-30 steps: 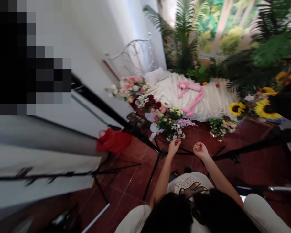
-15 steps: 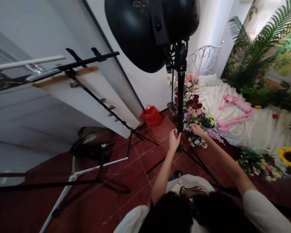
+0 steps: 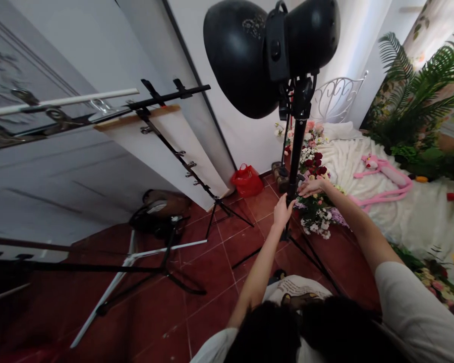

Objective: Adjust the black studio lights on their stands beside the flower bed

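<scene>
A black studio lamp [image 3: 245,55] with a big round reflector sits on top of a black stand pole [image 3: 297,146]. My left hand [image 3: 283,212] is wrapped round the lower part of the pole, with the thumb up along it. My right hand [image 3: 310,187] is at the pole's right side, a little higher, its fingers stretched toward the pole near a knob. Whether those fingertips touch the knob is too small to tell. Dark stand legs spread over the red tiled floor below my hands.
Backdrop stands with clips and a hanging white sheet [image 3: 196,156] are at left. A red bag [image 3: 247,180] lies by the wall. Artificial flowers [image 3: 318,222], a white-draped bed [image 3: 344,151] and a pink plush toy [image 3: 391,174] are at right. White stand legs [image 3: 109,290] cross the floor.
The view has shifted, so the lamp appears lower and further right. My right hand has moved up and closer to the pole, its fingers now more outstretched. My left hand stays at the pole.
</scene>
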Demonstrator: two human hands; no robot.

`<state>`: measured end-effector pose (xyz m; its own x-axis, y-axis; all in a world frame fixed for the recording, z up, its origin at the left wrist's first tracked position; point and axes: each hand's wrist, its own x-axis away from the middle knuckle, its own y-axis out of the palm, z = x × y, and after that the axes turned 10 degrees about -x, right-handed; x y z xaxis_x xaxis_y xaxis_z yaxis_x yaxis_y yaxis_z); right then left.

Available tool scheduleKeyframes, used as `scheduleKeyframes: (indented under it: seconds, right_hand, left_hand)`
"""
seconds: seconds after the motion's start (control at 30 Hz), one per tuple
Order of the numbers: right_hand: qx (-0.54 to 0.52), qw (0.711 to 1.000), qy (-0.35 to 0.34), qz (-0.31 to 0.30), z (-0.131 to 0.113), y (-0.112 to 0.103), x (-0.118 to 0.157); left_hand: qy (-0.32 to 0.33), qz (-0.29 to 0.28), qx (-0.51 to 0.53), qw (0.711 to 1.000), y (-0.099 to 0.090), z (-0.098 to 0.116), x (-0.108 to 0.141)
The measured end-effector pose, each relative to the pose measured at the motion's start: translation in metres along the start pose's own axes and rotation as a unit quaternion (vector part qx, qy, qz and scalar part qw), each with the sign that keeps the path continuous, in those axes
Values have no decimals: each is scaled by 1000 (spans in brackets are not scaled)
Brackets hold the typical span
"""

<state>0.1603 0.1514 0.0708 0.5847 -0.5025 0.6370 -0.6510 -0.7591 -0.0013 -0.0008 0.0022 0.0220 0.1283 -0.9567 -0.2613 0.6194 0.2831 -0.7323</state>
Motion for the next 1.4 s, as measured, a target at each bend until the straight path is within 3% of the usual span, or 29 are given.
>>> scheduleKeyframes:
  seconds: [0.13,0.27,0.4,0.53,0.7,0.97,1.1,1.23,1.4]
  right_hand:
    - [126,977,-148,83,12,10,0]
    - [250,885,-308,244,36,46,14]
    - [291,805,-372,358,62,95,28]
    - [260,761,-391,447,62,128,17]
    - [238,762,-372,473,31,131,13]
    - [187,716,-462,489,-39,123,54]
    - [169,717,-482,474,-54,119,63]
    - [116,767,-481,409,-33,100,60]
    - [27,847,-412,334,35,73,31]
  left_hand:
    - [3,-3,6,1000,-3,1,0]
    - [4,-1,23,1000,-3,-2,-2]
    - [14,1,21,1000,1,-4,-1]
    - [19,9,2,1000,11,-3,1]
    - [9,14,9,1000,19,-3,4]
    - [-35,20,19,999,20,-3,0]
    - [-54,19,-1,998,26,-3,-5]
    - [-45,27,-5,999,28,-4,-6]
    - [-44,24,-11,999,25,-4,-6]
